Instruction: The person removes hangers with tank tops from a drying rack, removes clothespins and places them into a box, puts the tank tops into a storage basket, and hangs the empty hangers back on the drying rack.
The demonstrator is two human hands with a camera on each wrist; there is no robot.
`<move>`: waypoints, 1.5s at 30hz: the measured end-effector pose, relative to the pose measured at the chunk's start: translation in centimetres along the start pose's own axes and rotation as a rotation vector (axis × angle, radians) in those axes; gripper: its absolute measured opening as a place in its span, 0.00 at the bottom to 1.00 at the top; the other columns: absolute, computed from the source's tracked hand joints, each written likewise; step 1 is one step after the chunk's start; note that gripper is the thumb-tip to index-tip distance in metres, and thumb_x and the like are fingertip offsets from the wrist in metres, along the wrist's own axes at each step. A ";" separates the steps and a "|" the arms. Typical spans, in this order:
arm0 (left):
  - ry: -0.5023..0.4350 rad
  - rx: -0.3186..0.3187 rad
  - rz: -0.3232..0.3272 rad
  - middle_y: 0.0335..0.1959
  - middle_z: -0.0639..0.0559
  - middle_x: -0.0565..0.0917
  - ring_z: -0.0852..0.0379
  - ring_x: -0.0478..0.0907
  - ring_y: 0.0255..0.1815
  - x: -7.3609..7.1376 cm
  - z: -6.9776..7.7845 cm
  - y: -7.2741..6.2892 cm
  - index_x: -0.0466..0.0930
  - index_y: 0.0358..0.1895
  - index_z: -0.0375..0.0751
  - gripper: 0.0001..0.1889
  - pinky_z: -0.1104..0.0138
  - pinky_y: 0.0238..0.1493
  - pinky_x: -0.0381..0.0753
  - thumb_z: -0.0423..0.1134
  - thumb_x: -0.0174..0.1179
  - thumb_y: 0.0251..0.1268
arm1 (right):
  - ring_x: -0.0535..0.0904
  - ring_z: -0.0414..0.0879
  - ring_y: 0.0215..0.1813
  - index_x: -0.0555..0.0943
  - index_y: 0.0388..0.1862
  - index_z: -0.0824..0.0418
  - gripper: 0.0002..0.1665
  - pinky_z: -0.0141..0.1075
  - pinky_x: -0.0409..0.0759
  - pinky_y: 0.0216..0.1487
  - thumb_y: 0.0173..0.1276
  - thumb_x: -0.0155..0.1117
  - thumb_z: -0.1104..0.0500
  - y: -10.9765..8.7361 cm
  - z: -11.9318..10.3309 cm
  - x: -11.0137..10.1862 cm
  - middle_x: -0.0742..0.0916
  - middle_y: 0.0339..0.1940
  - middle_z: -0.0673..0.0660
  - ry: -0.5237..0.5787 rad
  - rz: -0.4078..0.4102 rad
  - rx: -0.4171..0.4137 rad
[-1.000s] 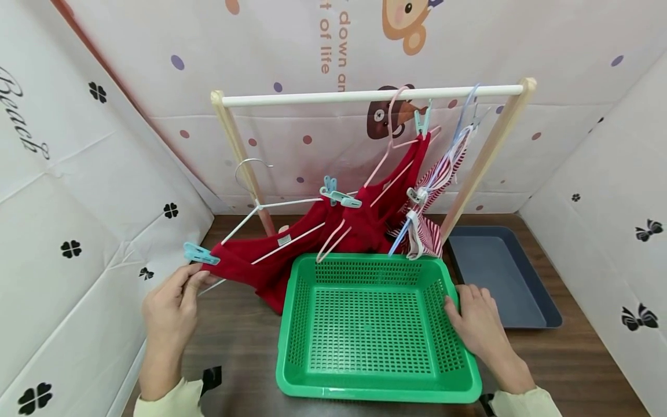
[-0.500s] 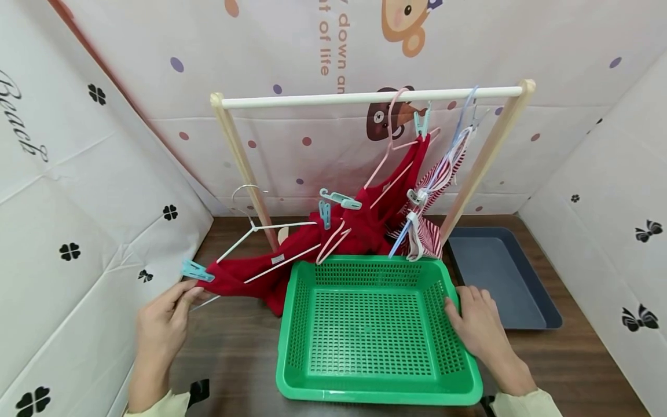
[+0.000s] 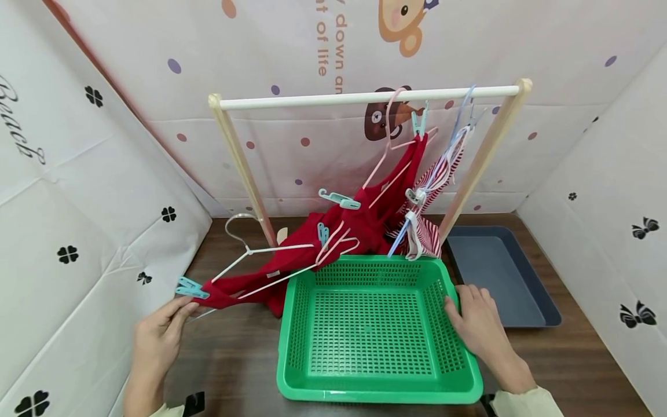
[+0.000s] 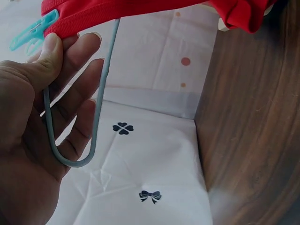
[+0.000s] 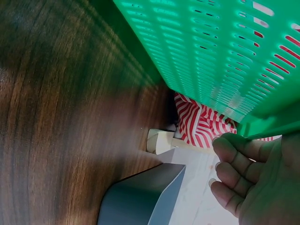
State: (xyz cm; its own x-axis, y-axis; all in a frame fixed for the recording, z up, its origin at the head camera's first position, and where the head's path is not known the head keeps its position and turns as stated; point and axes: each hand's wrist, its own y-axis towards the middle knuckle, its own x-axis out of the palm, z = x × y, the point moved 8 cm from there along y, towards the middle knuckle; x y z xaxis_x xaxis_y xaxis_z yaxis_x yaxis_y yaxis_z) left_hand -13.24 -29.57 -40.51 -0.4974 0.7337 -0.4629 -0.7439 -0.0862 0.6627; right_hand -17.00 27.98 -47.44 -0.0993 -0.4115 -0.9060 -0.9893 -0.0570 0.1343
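Note:
In the head view my left hand (image 3: pixel 156 341) pinches the end of a red garment (image 3: pixel 234 289) beside a blue clothespin (image 3: pixel 191 288). The garment is on a white hanger (image 3: pixel 266 250) whose metal hook is off the rail. A bent end of the hanger (image 4: pixel 93 136) passes across the palm in the left wrist view. A second blue clothespin (image 3: pixel 323 233) sits on the garment's other end. My right hand (image 3: pixel 479 321) grips the right rim of a green basket (image 3: pixel 375 396), thumb inside and fingers outside. No clothes lie in the basket.
A rack with a white rail (image 3: pixel 312 100) stands behind. From it hang more red clothing on a pink hanger (image 3: pixel 385 153) and a red-and-white striped garment (image 3: pixel 427 234). A grey tray (image 3: pixel 500 278) lies right, and printed sheets (image 3: pixel 94 243) wall the table.
My left hand has moved down and slightly left, drawing the garment and white hanger lower. The second clothespin dropped away from the pale green clip. The right hand and basket stay put.

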 end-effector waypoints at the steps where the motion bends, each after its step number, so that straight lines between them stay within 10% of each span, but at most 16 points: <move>1: -0.003 -0.009 -0.002 0.28 0.60 0.89 0.81 0.79 0.33 0.0 -0.1 -0.1 0.90 0.37 0.29 0.13 0.86 0.40 0.73 0.11 0.70 0.52 | 0.71 0.62 0.43 0.78 0.58 0.77 0.24 0.56 0.69 0.45 0.84 0.56 0.54 0.0 0.0 0.0 0.83 0.45 0.67 0.001 -0.001 0.001; 9: -0.021 -0.053 -0.012 0.32 0.70 0.88 0.83 0.79 0.36 -0.1 -0.9 -1.1 0.89 0.37 0.27 0.13 0.86 0.41 0.74 0.10 0.68 0.54 | 0.71 0.62 0.44 0.77 0.59 0.77 0.25 0.57 0.68 0.46 0.85 0.55 0.53 0.0 0.0 0.2 0.83 0.46 0.68 0.004 -0.016 0.006; 24: -0.149 -0.108 -0.121 0.30 0.55 0.91 0.77 0.85 0.37 1.1 -1.0 -2.3 0.89 0.38 0.27 0.16 0.83 0.43 0.79 0.07 0.65 0.54 | 0.71 0.62 0.44 0.77 0.58 0.78 0.24 0.57 0.68 0.46 0.84 0.56 0.54 0.0 0.1 -0.1 0.83 0.45 0.68 0.015 0.008 -0.001; 45: -0.155 -0.001 -0.197 0.31 0.51 0.91 0.75 0.85 0.41 3.2 1.0 -2.4 0.92 0.41 0.35 0.19 0.81 0.45 0.80 0.10 0.68 0.52 | 0.70 0.61 0.44 0.77 0.59 0.77 0.25 0.55 0.68 0.45 0.85 0.55 0.53 0.0 0.2 0.0 0.83 0.46 0.67 0.017 -0.009 0.012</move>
State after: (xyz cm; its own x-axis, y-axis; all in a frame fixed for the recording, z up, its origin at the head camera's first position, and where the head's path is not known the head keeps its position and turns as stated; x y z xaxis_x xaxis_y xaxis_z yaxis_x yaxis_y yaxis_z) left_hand -12.56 -26.39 -43.01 -0.2681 0.8310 -0.4874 -0.8204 0.0682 0.5677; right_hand -17.05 28.12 -47.50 -0.0889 -0.4261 -0.9003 -0.9914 -0.0494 0.1213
